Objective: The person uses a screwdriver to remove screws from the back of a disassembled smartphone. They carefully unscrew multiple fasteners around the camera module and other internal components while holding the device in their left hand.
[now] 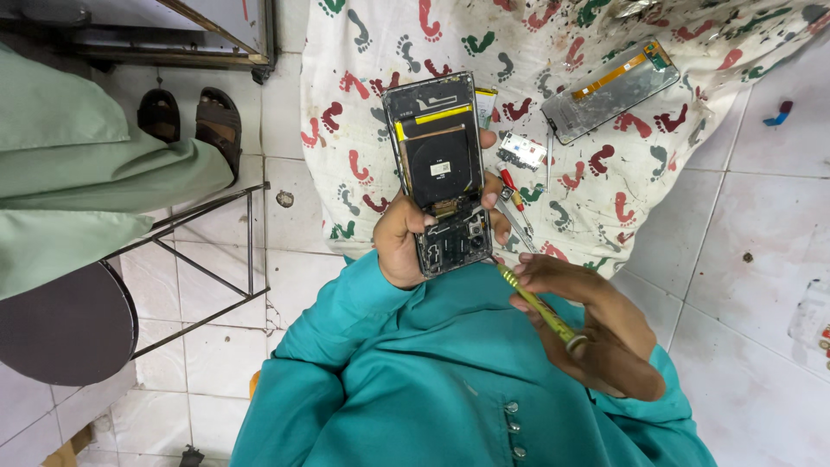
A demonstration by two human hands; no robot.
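Teal shirt sleeves (372,346) fill the near view, and above them the right hand (596,324) pinches a slim yellow-green screwdriver (538,304), its fingers curled round the shaft and its tip touching the lower edge of the phone. That opened black smartphone with its back cover off (441,173) stands nearly upright in the left hand (402,242), thumb on one side, fingertips wrapped round the other. Behind it lies a white cloth printed with red and green footprints (363,52), carrying a detached silvery phone panel (609,91), a small metal part (521,150), and what may be tweezers (517,223). Another person's green trouser leg (78,190) and sandals (194,121) are on the white tiled floor (743,225).
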